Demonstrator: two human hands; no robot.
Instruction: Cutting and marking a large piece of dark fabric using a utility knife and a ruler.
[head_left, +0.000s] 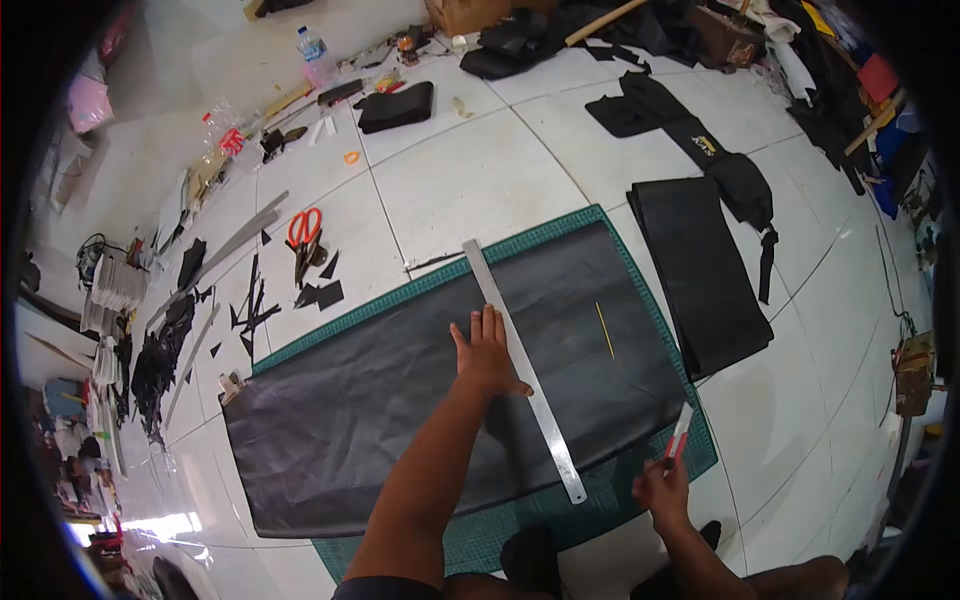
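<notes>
The black sheet (pixel 400 400) lies under our left hand (pixel 485 362), which is spread flat and grasps nothing, its thumb across the steel ruler (pixel 541 410) just right of the palm. Farther right of that hand, a thin yellow strip (pixel 605 331) rests on the sheet. Our right hand (pixel 662 490) is clenched around a red cutter (pixel 679 438). Just left of this grip we see the green mat (pixel 610 490); beyond it, folded black material (pixel 705 280).
</notes>
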